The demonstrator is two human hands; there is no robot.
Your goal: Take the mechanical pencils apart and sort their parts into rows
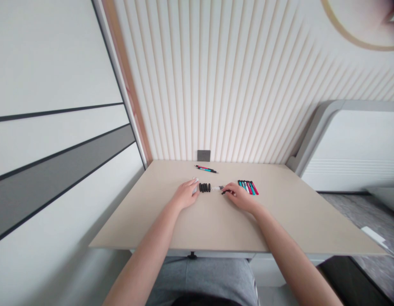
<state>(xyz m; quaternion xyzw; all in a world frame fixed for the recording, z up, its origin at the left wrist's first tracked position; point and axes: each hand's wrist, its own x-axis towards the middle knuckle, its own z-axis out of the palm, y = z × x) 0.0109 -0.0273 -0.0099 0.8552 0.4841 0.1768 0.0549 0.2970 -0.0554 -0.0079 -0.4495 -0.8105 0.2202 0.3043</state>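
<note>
Cream fluted wall panelling (216, 85) stands behind a beige desk (184, 229). Pale parts (216, 188) between the hands are too small to identify; the left hand (185, 193) partly hides thin clear pieces (195, 186). Both forearms reach forward, palms down. The left hand's fingers and thumb lie apart over those pieces, beside a row of black tubes (205, 187); the right hand (236, 195) pinches a small black part (224, 192) near coloured pen barrels (248, 187).

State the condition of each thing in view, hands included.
Left hand: over the pale rods
Right hand: pinching a small black piece
Pale rods: grouped, partly covered
Black cylinders: lined up in a row
Small whitish parts: lying loosely together
Coloured barrels: side by side, slanting
Two pens: lying close together
Wall socket: nothing plugged in
</note>
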